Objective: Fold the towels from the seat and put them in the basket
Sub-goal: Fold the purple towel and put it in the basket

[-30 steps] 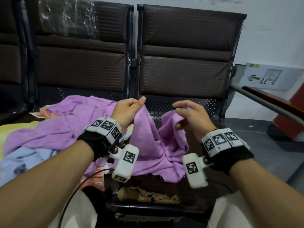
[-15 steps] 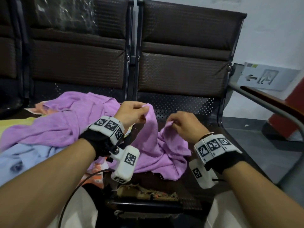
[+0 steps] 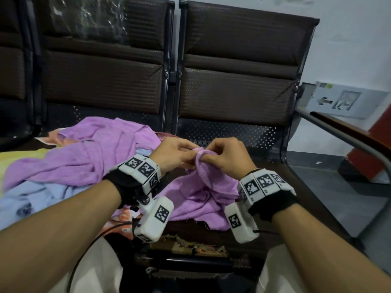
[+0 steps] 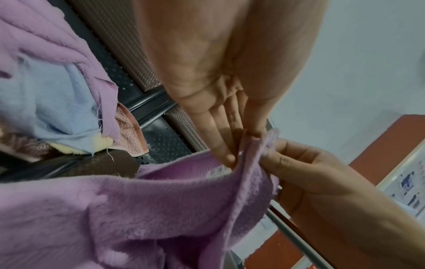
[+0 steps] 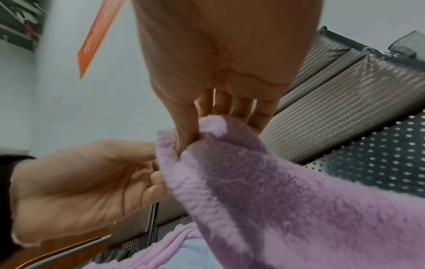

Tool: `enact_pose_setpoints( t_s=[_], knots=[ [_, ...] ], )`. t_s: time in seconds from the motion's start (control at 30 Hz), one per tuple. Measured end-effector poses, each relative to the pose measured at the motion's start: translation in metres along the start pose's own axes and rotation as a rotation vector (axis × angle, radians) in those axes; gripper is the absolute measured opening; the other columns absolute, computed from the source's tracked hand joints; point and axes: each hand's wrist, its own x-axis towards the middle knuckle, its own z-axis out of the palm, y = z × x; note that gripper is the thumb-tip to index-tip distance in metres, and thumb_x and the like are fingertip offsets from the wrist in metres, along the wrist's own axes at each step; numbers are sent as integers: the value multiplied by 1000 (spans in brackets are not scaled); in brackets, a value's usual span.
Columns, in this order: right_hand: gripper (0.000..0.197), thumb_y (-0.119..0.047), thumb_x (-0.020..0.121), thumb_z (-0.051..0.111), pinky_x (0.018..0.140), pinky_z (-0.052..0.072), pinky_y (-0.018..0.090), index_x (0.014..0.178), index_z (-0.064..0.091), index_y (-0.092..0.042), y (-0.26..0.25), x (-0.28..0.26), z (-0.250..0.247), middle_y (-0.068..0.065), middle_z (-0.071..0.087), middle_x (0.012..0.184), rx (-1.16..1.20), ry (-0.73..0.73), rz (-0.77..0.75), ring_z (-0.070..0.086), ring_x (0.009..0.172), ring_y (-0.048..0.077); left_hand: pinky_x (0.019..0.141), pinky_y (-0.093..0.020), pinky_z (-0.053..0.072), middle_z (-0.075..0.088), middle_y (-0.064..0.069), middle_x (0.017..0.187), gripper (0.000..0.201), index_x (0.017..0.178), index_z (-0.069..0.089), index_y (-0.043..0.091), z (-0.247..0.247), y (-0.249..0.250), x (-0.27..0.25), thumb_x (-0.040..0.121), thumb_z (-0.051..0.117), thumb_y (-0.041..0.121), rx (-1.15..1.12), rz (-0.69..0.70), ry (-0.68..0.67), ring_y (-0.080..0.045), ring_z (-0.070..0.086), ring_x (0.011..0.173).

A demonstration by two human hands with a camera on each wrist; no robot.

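Note:
A purple towel [image 3: 203,193] lies crumpled on the dark seat [image 3: 281,182] in front of me, its rest spread over a pile to the left. My left hand [image 3: 175,154] and right hand [image 3: 224,157] meet above the seat, and both pinch the same bunched edge of the purple towel [image 4: 255,163]. In the right wrist view my thumb and fingers [image 5: 186,138] press into a fold of the purple towel [image 5: 276,191], with my left hand [image 5: 80,174] just beside. No basket is in view.
To the left lie a light blue towel [image 3: 31,199], a yellow one [image 3: 23,157] and a peach one [image 3: 53,140]. Brown padded backrests [image 3: 239,66] rise behind. A metal armrest [image 3: 342,136] runs along the right. A sign [image 3: 342,100] leans on the wall.
My hands have come together: they were apart, each holding a separate part of the purple towel, and now they pinch the same bunched edge lower over the seat.

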Motion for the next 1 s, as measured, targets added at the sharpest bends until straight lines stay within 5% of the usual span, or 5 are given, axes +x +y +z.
enact_pose_setpoints(
  t_s=[0.27,0.47,0.7,0.9,1.0],
  knots=[
    [22,-40,69,81,49,41,12,64,67,-24,1,1,2,-9,63,58,101,-26,64,53,50,-3,78,-29,57,74,-7,88,13,93,73,16,-4,0,-11,82,68,13,76,84,-81,-12,67,79],
    [29,-32,71,80,52,45,22,62,55,-21,1,2,-3,-6,59,55,153,-46,-10,53,50,4,78,-39,51,64,-14,88,21,101,65,-1,-7,6,-10,96,49,12,112,136,66,-24,58,81],
    [37,-38,71,77,48,34,13,49,49,-30,16,-5,-24,-10,50,44,-173,-139,-153,47,46,-2,56,-21,47,56,4,63,32,70,54,18,-32,10,5,97,40,10,-174,82,340,-11,53,62],
    [52,-69,73,61,56,38,29,60,55,-19,44,-22,-38,1,59,60,-530,-454,4,52,56,13,98,-44,41,57,-15,99,20,85,51,13,-54,4,11,96,36,20,124,78,551,-30,54,102],
    [56,-77,79,39,70,36,31,72,52,-23,58,-28,-48,1,60,73,-754,-443,93,58,77,24,97,-40,36,56,-24,116,25,100,52,6,-69,2,9,97,33,22,357,47,626,-35,51,112]
  ],
)
